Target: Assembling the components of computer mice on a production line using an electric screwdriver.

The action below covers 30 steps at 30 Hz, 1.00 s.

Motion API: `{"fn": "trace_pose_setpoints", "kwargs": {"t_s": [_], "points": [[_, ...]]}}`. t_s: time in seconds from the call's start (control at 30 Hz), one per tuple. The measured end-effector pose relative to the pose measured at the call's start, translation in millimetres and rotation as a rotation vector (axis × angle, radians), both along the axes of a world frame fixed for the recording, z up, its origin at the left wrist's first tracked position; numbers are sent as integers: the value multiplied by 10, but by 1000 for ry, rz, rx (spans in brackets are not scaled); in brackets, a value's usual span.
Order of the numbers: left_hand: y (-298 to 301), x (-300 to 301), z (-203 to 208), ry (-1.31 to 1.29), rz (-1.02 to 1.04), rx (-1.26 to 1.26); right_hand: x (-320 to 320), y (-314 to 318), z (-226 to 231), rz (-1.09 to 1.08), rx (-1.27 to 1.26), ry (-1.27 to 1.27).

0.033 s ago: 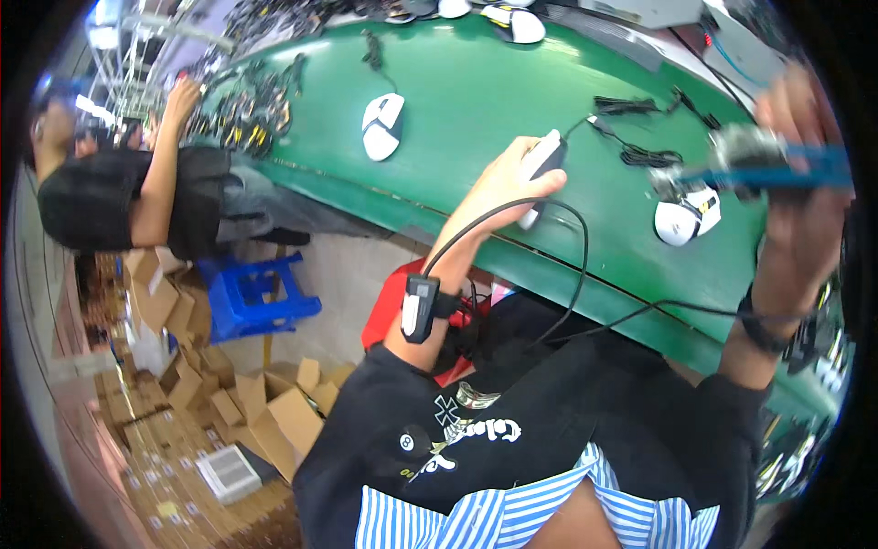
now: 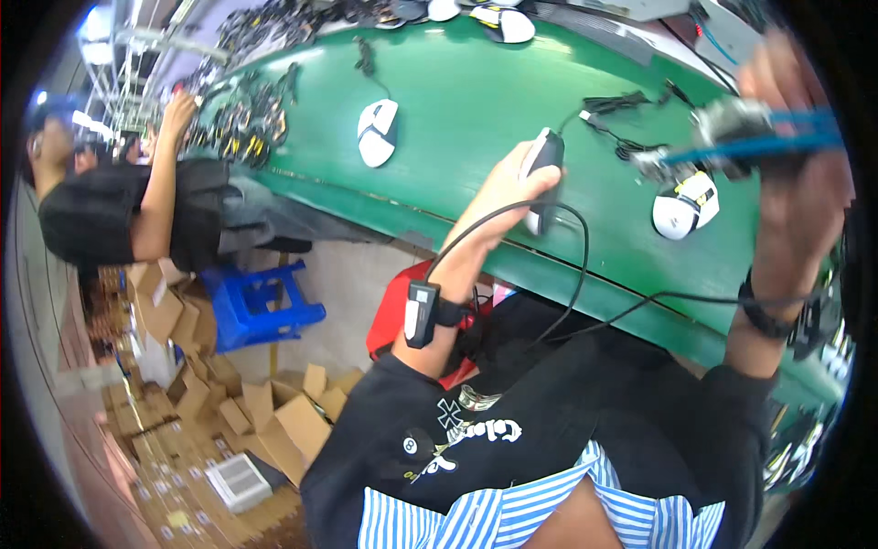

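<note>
My left hand [image 2: 505, 197] is closed round a white-and-black computer mouse [image 2: 551, 149], its thumb across the dark side. The mouse is held tilted over the near edge of the green work surface [image 2: 457, 110]. My right hand [image 2: 779, 78], smeared by motion, is raised at the right with a blue-and-silver tool [image 2: 732, 133]; the tool's exact kind is unclear. Below the tool, a white mouse with a black and yellow part [image 2: 684, 209] lies on the surface. Bundled black cables [image 2: 617, 102] lie between my hands, one leading toward the held mouse.
Another white mouse [image 2: 377, 133] lies left of centre, and more mice [image 2: 505, 25] sit along the far edge. Heaped cables [image 2: 242, 119] cover the far left. A co-worker [image 2: 137, 201] stands at the left near a blue stool [image 2: 265, 306]. Open cardboard boxes [image 2: 297, 425] fill the lower left.
The mouse in my left hand has turned slightly, showing more of its dark side. My right hand and the tool have shifted a little up and left. The whole view has moved slightly.
</note>
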<state>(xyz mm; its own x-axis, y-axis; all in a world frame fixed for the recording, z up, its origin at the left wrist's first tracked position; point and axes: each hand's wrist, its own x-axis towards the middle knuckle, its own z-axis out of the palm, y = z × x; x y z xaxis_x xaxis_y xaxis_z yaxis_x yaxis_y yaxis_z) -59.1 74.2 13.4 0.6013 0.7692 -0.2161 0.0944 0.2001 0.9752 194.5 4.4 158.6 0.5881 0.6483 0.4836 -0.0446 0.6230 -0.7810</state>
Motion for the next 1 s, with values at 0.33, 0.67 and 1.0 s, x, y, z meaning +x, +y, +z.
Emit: {"fn": "trace_pose_setpoints", "kwargs": {"t_s": [0.33, 0.67, 1.0], "points": [[-452, 384, -405, -883, 132, -767, -691, 233, 305, 239, -24, 25], [-449, 352, -321, -931, 149, -852, -828, 362, 105, 243, 21, 4], [-419, 330, -297, -941, 64, -837, -849, 362, 79, 210, 14, -46]]}}
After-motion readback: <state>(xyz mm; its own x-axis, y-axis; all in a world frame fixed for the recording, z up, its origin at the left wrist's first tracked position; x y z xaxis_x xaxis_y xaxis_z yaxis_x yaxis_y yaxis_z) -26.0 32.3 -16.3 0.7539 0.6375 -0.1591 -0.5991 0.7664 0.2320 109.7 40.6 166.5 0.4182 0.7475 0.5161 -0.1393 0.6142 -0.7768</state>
